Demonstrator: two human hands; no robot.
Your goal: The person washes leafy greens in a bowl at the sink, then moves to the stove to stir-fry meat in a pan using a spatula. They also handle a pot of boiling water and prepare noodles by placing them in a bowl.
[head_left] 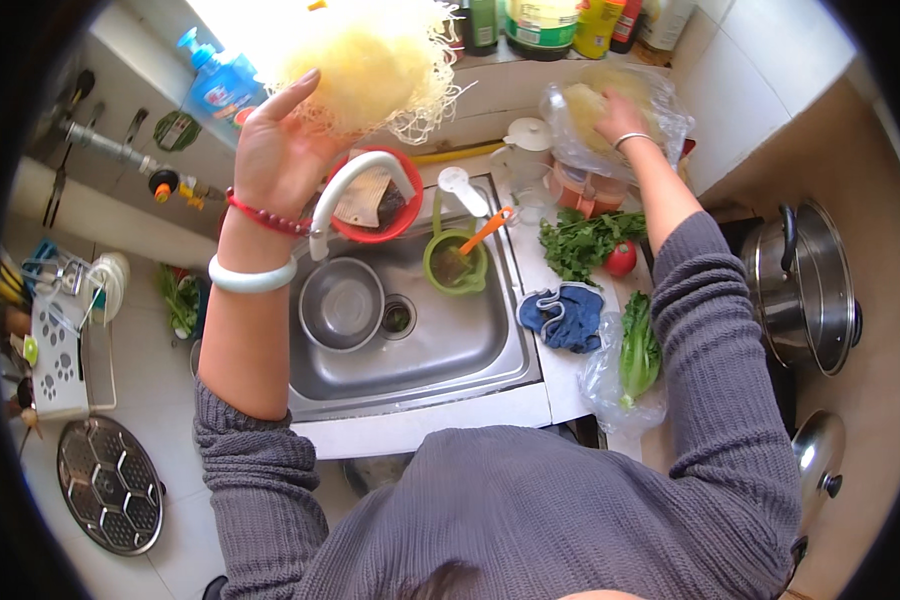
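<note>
High over the back left of the sink, my left hand (285, 140) grips a pale yellow nest of dried thin noodles (380, 70), loose strands sticking out at its right edge. The thumb shows, while the other fingers are mostly hidden behind the noodles. At the back right, my right hand (625, 118) reaches into a clear plastic bag (673, 130). More dried noodles (582, 105) lie in this bag, and my fingers are closed on them, the tips hidden. Below the bag is an orange-brown container (598, 192).
The sink (450, 350) holds a metal bowl (341, 305) and a green strainer (440, 265). A red basin (407, 215) stands behind the white faucet (355, 175). On the right counter are cilantro (580, 245), a tomato (620, 260), a blue cloth (567, 318) and lettuce (638, 350).
</note>
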